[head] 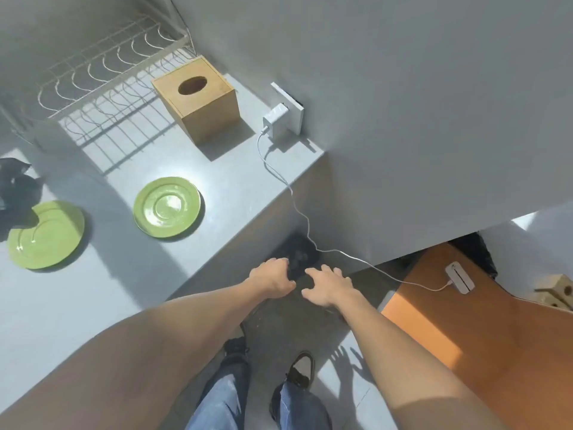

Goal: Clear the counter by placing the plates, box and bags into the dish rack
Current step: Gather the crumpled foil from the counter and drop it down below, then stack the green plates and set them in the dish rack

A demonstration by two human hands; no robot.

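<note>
Grey tabletop (217, 187): big slab, sun across the middle, everything I need is sitting on it.
Dish rack (102, 79): white wire, back left corner against the wall, nothing in its slots.
Wooden box (198, 99): tissue-style with an oval hole on top, just right of the rack, touching nothing.
Plates: two green ones, both flat. One plate (166, 207) is mid-tabletop, the other plate (46, 234) is near my left edge.
Black bag (17, 190): crumpled at the far left, overlapping that second plate's rim.
Hands: both down past the tabletop edge over a dark blurry thing. Left hand (273, 279) looks curled on it, can't tell if it's gripping. Right hand (330, 285) is spread, fingers apart.
Charger cable (297, 209): white, trailing off the tabletop.
</note>
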